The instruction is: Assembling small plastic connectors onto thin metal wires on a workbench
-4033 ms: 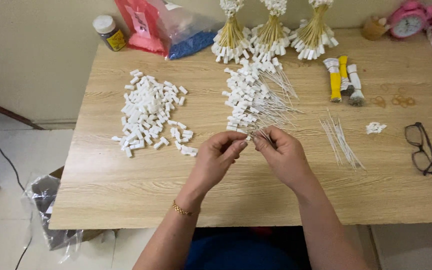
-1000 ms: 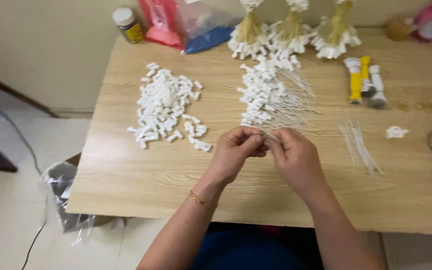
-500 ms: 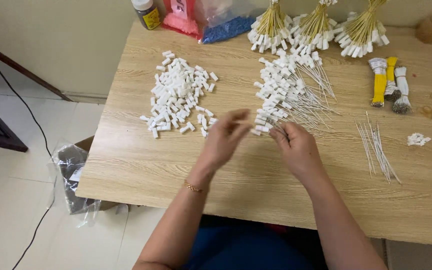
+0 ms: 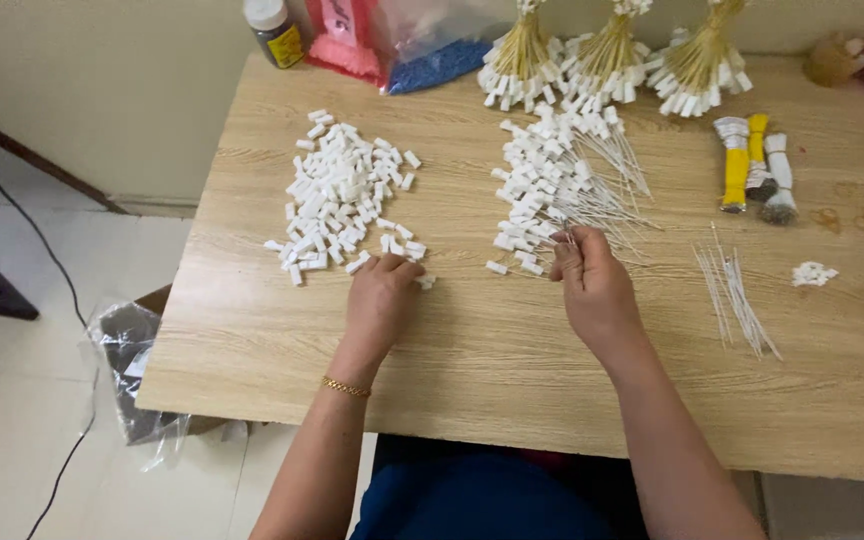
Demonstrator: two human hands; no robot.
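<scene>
2 hands rest on the wooden table (image 4: 512, 350), and every place here is told from the pile of loose white caps (image 4: 344, 200).

Nearest the person, the left hand (image 4: 382, 300) lies palm down at that pile's near edge, fingers curled narrow onto 1 or 2 caps; whether a cap is already pinched I cannot tell. To the right of the pile, the right hand (image 4: 592, 285) is closed narrow, its fingertips pinching 1 thin white strand (image 4: 570, 238) at the near end of the heap of capped strands (image 4: 552, 185).

Farther right of the pile, a small row of bare strands (image 4: 737, 295) lies with its long axis running from near-right to far-left. The capped heap fans the other way, caps toward the pile and tails pointing far-right.

Beyond the pile, at the table's far edge, stand 3 tied bundles (image 4: 607, 55), caps down and outward.

As a judgement, the work looks partly done: 3 bundles tied and 1 heap capped, while many loose caps and only a few bare strands are left.
</scene>
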